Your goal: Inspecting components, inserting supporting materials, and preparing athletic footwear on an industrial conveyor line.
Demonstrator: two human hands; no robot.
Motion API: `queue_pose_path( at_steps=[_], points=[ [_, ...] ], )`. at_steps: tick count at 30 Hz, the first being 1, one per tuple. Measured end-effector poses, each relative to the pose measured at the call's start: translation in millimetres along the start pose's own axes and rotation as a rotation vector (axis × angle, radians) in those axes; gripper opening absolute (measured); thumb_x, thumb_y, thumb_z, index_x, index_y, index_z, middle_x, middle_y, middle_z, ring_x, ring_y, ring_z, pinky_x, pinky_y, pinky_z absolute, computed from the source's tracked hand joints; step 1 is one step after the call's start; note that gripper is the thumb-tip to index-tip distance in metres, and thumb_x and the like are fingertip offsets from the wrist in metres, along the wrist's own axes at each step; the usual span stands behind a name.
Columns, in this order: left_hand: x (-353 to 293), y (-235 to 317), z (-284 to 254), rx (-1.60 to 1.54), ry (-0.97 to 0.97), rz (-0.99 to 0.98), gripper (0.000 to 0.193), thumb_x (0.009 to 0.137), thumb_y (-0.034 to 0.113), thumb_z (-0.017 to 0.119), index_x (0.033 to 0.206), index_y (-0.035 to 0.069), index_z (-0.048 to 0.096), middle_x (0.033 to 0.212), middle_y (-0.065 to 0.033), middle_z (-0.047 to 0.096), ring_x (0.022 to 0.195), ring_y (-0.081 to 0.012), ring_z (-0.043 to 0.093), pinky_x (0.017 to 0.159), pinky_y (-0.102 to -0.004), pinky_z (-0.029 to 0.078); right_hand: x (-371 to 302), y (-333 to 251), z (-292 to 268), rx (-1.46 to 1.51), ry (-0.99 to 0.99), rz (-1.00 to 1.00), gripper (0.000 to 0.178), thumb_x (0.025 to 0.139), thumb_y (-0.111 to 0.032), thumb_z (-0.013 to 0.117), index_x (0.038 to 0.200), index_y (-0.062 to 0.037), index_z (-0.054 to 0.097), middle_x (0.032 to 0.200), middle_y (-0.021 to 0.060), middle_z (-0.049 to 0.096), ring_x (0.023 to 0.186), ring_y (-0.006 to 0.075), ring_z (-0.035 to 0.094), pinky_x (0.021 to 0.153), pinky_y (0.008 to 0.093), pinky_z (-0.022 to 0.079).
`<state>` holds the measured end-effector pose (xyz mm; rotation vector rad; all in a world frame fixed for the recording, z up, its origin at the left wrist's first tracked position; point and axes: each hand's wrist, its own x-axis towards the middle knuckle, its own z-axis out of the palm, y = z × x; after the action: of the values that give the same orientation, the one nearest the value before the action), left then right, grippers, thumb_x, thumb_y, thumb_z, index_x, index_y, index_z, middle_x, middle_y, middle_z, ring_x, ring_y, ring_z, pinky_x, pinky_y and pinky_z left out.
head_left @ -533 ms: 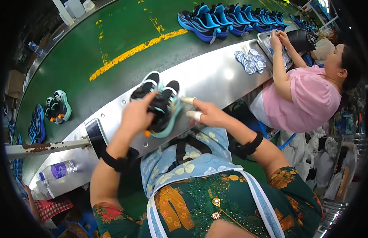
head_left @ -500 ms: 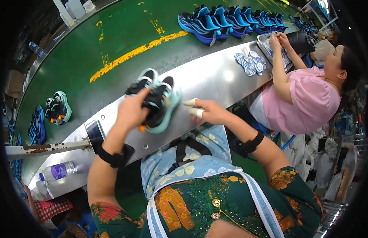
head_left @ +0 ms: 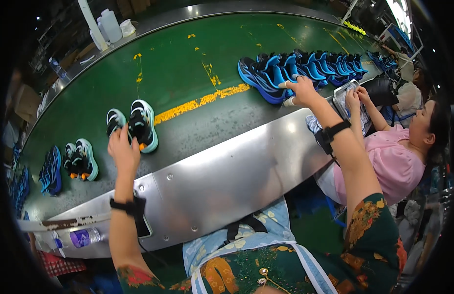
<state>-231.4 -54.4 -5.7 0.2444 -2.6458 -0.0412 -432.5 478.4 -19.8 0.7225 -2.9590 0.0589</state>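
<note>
A pair of black sneakers with mint soles and orange heel accents [head_left: 144, 125] stands on the green conveyor belt [head_left: 188, 73] at left centre. My left hand [head_left: 123, 154] is closed at their heels, and it hides part of the left shoe. Out to the right, my right hand [head_left: 304, 91] reaches a row of black-and-blue sneakers [head_left: 261, 81]. Its fingers are apart around the heel of the nearest one; whether they touch it is hard to tell. Pale covers wrap some of its fingertips.
Along the belt runs a metal ledge [head_left: 227, 171], with a phone [head_left: 144, 225] and a water bottle [head_left: 82, 237] on its left. More mint-soled sneakers [head_left: 81, 159] and blue ones [head_left: 51, 171] stand farther left. A person in pink [head_left: 396, 154] works at a tray [head_left: 345, 95] on the right.
My left hand has moved the mint-soled pair from the ledge leftward onto the belt. My right hand has swung up and right to the blue sneakers. The view has shifted.
</note>
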Motion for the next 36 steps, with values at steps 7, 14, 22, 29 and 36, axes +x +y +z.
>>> queue_pose_path(
  at_steps=[7, 14, 22, 29, 36],
  points=[
    [-103, 89, -47, -0.460, -0.216, -0.114, 0.019, 0.084, 0.006, 0.061, 0.102, 0.005, 0.064, 0.110, -0.0144, 0.063, 0.118, -0.0375, 0.052, 0.102, -0.0456, 0.038, 57, -10, 17, -0.087, -0.402, -0.006, 0.052, 0.071, -0.033, 0.076, 0.122, -0.0230, 0.066, 0.106, 0.0176, 0.067, 0.102, 0.0339, 0.063, 0.086, 0.0435, 0.050],
    [-120, 172, -47, -0.786, -0.578, -0.270, 0.069, 0.090, 0.034, 0.063, 0.140, -0.006, 0.037, 0.145, -0.0311, 0.033, 0.136, -0.0417, 0.033, 0.112, -0.0437, 0.026, -83, -162, -57, 0.356, -0.367, -0.316, 0.058, 0.069, -0.027, 0.074, 0.125, -0.0178, 0.061, 0.081, 0.0191, 0.063, 0.079, 0.0382, 0.063, 0.071, 0.0468, 0.051],
    [-143, 160, -70, -0.784, -0.677, -0.437, 0.045, 0.076, 0.009, 0.052, 0.118, -0.007, 0.051, 0.106, -0.0295, 0.060, 0.099, -0.0454, 0.058, 0.089, -0.0460, 0.045, -196, -175, -68, 0.594, -0.350, -0.338, 0.065, 0.074, -0.008, 0.070, 0.134, -0.0259, 0.051, 0.081, 0.0120, 0.055, 0.077, 0.0358, 0.056, 0.072, 0.0453, 0.046],
    [-180, 118, -103, -0.962, -0.853, -0.503, 0.033, 0.089, 0.012, 0.057, 0.119, 0.001, 0.059, 0.104, -0.0176, 0.065, 0.094, -0.0265, 0.064, 0.084, -0.0362, 0.049, -184, -201, -108, 0.720, -0.115, -0.434, 0.039, 0.079, -0.016, 0.073, 0.117, -0.0193, 0.064, 0.078, 0.0091, 0.056, 0.070, 0.0285, 0.059, 0.063, 0.0365, 0.048],
    [-197, 118, -73, -0.958, -0.611, -0.507, 0.028, 0.094, 0.019, 0.055, 0.112, -0.001, 0.063, 0.088, -0.0087, 0.065, 0.084, -0.0145, 0.059, 0.078, -0.0294, 0.047, -123, -281, -54, 0.826, -0.205, -0.760, 0.057, 0.071, -0.001, 0.065, 0.125, -0.0162, 0.054, 0.087, 0.0135, 0.055, 0.081, 0.0344, 0.060, 0.069, 0.0422, 0.049]
  ],
)
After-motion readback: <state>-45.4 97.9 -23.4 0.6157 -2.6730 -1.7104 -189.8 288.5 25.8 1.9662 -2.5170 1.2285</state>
